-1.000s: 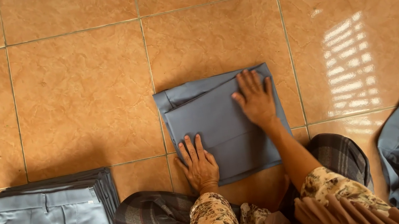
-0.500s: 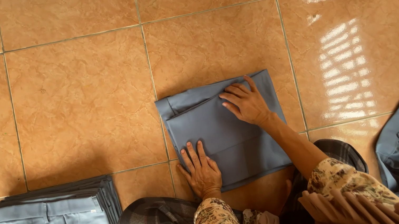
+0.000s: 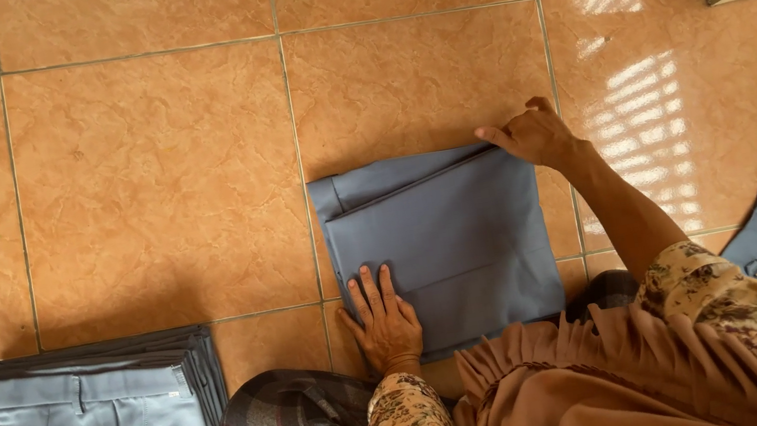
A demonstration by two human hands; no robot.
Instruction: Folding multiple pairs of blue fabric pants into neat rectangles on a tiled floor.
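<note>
Fingers [image 3: 373, 290] flat on folded trousers [image 3: 444, 243]

The left hand [image 3: 383, 319] lies flat, palm down, fingers [image 3: 372, 287] straight, spread slightly and pointing away from the body, with the wrist bent back from a patterned sleeve. The right arm stretches forward and out, forearm bare past the sleeve. The right hand [image 3: 533, 133] is lifted at the wrist, its fingers curled and pinched together, pointing toward the left.
</note>
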